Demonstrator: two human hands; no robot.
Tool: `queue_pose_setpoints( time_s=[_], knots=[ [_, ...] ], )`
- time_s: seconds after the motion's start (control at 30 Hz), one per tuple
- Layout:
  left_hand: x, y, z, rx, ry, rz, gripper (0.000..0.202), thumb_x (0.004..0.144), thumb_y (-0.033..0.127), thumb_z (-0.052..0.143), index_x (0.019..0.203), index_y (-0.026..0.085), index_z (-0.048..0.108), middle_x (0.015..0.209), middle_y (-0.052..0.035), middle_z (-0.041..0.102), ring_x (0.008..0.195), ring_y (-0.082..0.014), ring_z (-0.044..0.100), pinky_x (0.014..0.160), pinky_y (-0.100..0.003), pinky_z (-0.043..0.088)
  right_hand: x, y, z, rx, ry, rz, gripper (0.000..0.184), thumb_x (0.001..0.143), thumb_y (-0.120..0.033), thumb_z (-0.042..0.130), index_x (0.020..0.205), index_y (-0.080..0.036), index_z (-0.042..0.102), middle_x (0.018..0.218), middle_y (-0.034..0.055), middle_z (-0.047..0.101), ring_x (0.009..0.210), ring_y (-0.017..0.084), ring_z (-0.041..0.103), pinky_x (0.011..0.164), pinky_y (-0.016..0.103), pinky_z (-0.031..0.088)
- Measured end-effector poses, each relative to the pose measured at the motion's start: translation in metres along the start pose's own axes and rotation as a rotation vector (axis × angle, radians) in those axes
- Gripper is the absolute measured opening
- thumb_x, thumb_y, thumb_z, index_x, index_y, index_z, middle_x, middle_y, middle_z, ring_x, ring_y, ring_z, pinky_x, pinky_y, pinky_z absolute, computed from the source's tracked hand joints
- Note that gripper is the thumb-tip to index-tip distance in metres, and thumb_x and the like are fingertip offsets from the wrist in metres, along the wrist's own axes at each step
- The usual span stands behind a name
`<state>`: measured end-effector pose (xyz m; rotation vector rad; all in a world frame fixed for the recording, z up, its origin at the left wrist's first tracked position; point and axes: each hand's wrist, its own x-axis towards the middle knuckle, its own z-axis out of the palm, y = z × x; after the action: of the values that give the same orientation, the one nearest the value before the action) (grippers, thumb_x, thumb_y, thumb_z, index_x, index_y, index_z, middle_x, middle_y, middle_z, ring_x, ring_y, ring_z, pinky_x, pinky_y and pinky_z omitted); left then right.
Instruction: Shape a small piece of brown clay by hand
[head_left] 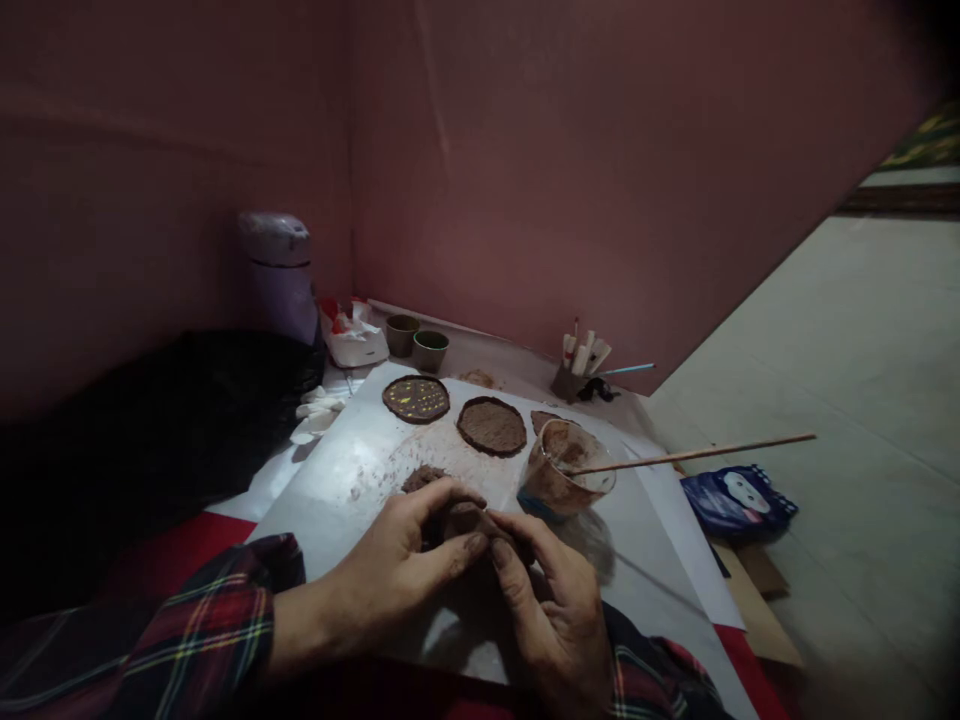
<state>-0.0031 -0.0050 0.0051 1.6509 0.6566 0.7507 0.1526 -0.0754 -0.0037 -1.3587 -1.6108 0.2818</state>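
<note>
My left hand [424, 545] and my right hand [551, 585] meet over the front of the white sheet [307, 530]. Between their fingertips is a small lump of brown clay [463, 520], mostly hidden by the fingers. Brown smears mark both thumbs. Just beyond my left hand lies a crumbly mound of brown clay [426, 478]. Farther back are a flat brown disc [491, 427] with a raised rim and a similar disc dotted with yellow [416, 399]. A smeared clear cup [559, 470] with a long wooden stick [697, 453] in it stands beyond my right hand.
Two small dark cups [430, 350] stand at the back beside a white and red packet [352, 335]. A holder with white sticks [583, 362] is at the back right. A lilac bottle [285, 280] and black plastic [187, 430] occupy the left; a blue packet [739, 503] lies right.
</note>
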Motion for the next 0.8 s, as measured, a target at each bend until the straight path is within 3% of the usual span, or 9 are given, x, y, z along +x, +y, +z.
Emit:
queue_pose_setpoints(
  time_s=[0.27,0.5,0.63,0.8],
  knots=[
    [-0.0001,-0.0014,0.0008,-0.05,0.027,-0.022,0.02,0.083,0.034,0.06,0.086,0.014,0.058,0.071,0.0027,0.045,0.067,-0.0117,0.042,0.06,-0.024,0.037,0.0031,0.0019,-0.0003,-0.085,0.036,-0.178,0.024,0.088,-0.021,0.054,0.112,-0.019,0.058,0.108,0.0094,0.06,0.097,0.02,0.061,0.077,0.031,0.051],
    [-0.0009,-0.0047,0.0025,-0.007,0.006,-0.009,0.014,0.083,0.026,0.057,0.076,0.015,0.052,0.068,0.0041,0.04,0.065,-0.0108,0.039,0.057,-0.022,0.034,0.0024,0.0005,0.0006,-0.053,0.07,-0.193,0.017,0.085,-0.017,0.059,0.101,-0.022,0.061,0.104,0.006,0.057,0.097,0.019,0.057,0.079,0.031,0.049],
    [0.0006,-0.0025,0.0017,0.124,0.036,0.038,0.021,0.081,0.022,0.056,0.065,0.017,0.043,0.064,0.0052,0.037,0.062,-0.0098,0.036,0.055,-0.022,0.031,0.0045,-0.0025,0.0,-0.035,0.039,-0.197,0.012,0.082,-0.013,0.062,0.092,-0.019,0.063,0.094,0.0052,0.057,0.088,0.017,0.057,0.074,0.029,0.049],
    [0.0014,0.0,0.0008,0.237,0.039,0.066,0.018,0.08,0.019,0.053,0.065,0.017,0.043,0.062,0.0058,0.037,0.059,-0.0094,0.035,0.053,-0.022,0.03,0.0079,-0.005,-0.0011,0.021,0.022,-0.171,0.009,0.08,-0.011,0.064,0.087,-0.016,0.065,0.089,0.0052,0.058,0.085,0.016,0.057,0.071,0.028,0.048]
  ],
)
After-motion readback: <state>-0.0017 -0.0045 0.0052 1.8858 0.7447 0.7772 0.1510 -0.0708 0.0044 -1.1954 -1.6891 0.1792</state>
